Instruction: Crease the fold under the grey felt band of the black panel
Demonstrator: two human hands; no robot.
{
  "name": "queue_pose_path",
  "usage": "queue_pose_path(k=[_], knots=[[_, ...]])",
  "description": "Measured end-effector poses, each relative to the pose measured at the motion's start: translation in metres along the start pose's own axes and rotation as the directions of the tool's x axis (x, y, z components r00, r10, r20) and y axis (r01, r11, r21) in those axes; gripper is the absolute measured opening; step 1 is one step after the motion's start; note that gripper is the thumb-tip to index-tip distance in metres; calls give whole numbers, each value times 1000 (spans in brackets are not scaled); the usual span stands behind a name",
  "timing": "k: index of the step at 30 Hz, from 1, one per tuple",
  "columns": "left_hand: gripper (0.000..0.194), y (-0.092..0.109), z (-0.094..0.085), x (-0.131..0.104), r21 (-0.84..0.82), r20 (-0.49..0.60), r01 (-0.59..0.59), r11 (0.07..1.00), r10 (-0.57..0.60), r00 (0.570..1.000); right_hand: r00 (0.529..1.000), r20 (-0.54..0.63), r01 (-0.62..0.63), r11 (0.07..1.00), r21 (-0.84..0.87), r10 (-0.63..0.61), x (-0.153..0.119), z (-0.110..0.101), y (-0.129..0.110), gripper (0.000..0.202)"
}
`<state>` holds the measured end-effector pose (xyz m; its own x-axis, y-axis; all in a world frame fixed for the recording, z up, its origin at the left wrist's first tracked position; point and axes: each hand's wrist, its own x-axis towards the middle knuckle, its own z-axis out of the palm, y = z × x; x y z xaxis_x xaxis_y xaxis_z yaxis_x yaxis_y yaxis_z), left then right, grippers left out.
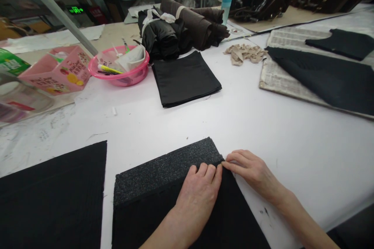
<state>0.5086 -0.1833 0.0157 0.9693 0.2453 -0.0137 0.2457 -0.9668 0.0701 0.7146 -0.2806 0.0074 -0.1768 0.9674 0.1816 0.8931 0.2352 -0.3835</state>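
A dark speckled grey panel (163, 171) lies in front of me on the white table, with black fabric (146, 218) across its lower part. My left hand (200, 194) rests over the fabric's upper edge, its fingers curled and its thumb and fingertips gripping close to the right corner. At that same corner, my right hand (253, 169) pinches the fabric edge between thumb and forefinger. The fingertips of both hands nearly meet there. To the left lies a separate piece of black fabric (55, 198).
Farther back are a stack of black fabric pieces (187, 78), a pink basin (128, 78) with pens, a pink box (58, 70) and dark fabric rolls (193, 19). Beige scraps (244, 54) lie right of centre. Dark cut pieces (324, 74) rest on a pale board (280, 81).
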Motion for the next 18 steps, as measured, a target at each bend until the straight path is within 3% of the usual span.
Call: queue_pose_path(k=[4, 10, 18], knots=[[46, 3, 0, 3, -15, -5, 18, 1000, -18, 1000, 999, -15, -32, 999, -21, 32, -11, 1, 1, 28], [38, 6, -9, 3, -62, -14, 43, 997, -44, 999, 969, -136, -222, 968, -121, 205, -23, 21, -22, 48], [34, -1, 0, -28, -15, -118, 91, 996, -93, 989, 970, -146, -231, 918, -322, 193, -18, 39, -34, 52]])
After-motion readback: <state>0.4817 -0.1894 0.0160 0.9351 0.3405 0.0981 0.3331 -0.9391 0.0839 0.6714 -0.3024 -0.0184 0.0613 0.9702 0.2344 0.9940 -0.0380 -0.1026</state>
